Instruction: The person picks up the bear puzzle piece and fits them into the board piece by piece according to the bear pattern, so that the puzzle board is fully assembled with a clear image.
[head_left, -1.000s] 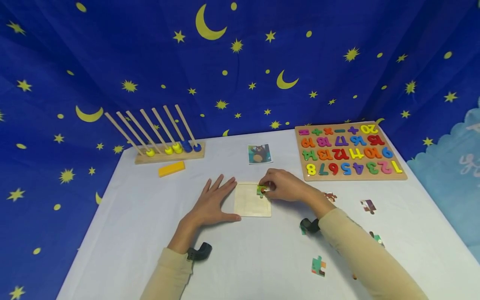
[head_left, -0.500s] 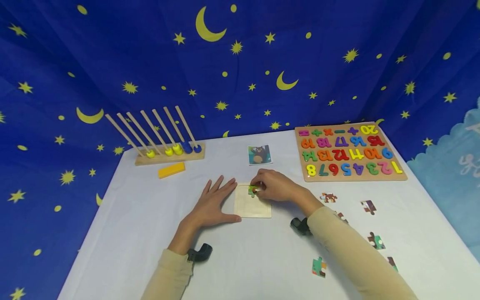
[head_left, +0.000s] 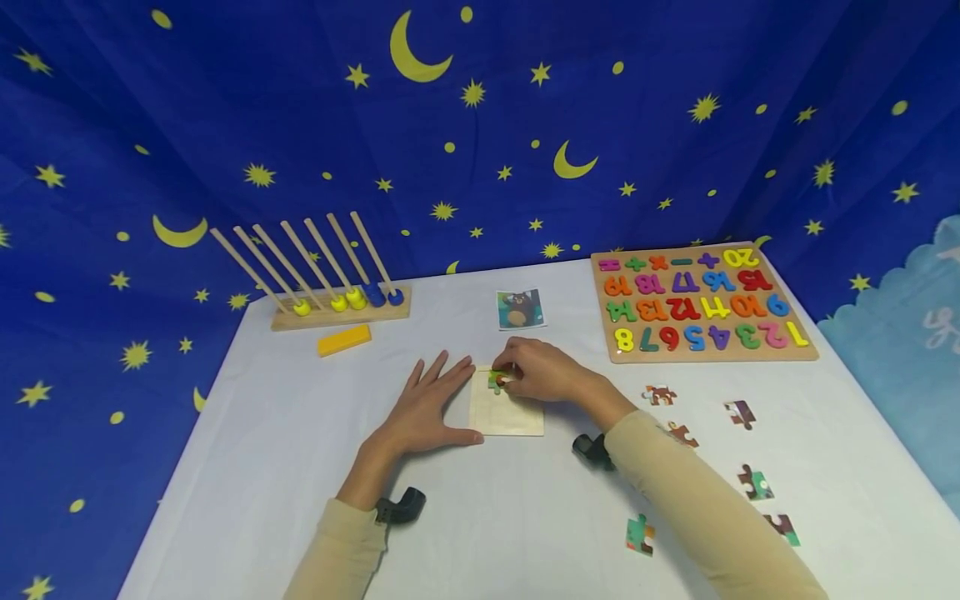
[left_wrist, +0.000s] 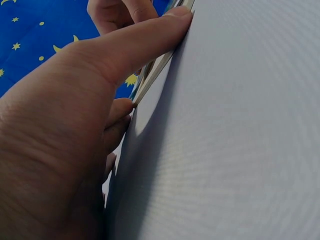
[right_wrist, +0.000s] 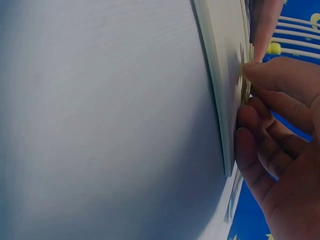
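The right hand [head_left: 543, 369] pinches a green piece [head_left: 496, 381] at the far edge of the tray [head_left: 513, 417], left of its middle, while the left hand [head_left: 420, 412], fingers straight and spread, touches the tray's left side, the bear card [head_left: 520, 309] lying beyond on the table [head_left: 480, 517].

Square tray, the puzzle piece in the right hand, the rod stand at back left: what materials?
Square tray: likely bare wood or plywood, matte; pale tan, no paint visible.
Puzzle piece: printed face, probably on thin wood or card; green and red picture shows, core unclear.
Rod stand: looks like plain wood, matte; tan, unpainted-looking.
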